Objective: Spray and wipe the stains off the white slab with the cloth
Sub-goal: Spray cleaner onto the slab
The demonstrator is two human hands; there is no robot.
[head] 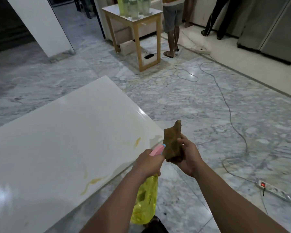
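- Marble flooring (pixel 183 101) surrounds the low white slab (pixel 60 135), which fills the lower left of the view.
- Grip, left hand (pixel 149 163): fingers curled round the neck of the spray bottle (pixel 145 200), at its pink trigger head (pixel 156 150). The yellow translucent body hangs below the fist, past the slab's near right edge.
- Grip, right hand (pixel 188 157): fingers and thumb pinch the brown cloth (pixel 172 143), held upright off the slab, over the floor.
- Nozzle position: the tip sits against the cloth; judged, the spray is aimed at the cloth rather than the slab.
- Pose: both forearms extend forward, hands close together beyond the slab's right edge.
- Progress: yellow stains (pixel 94 181) remain near the right edge, with another streak (pixel 137 141) farther along. Wiping is not yet done.
- Background: a wooden table (pixel 134 29) and cables (pixel 225 105) on the floor.
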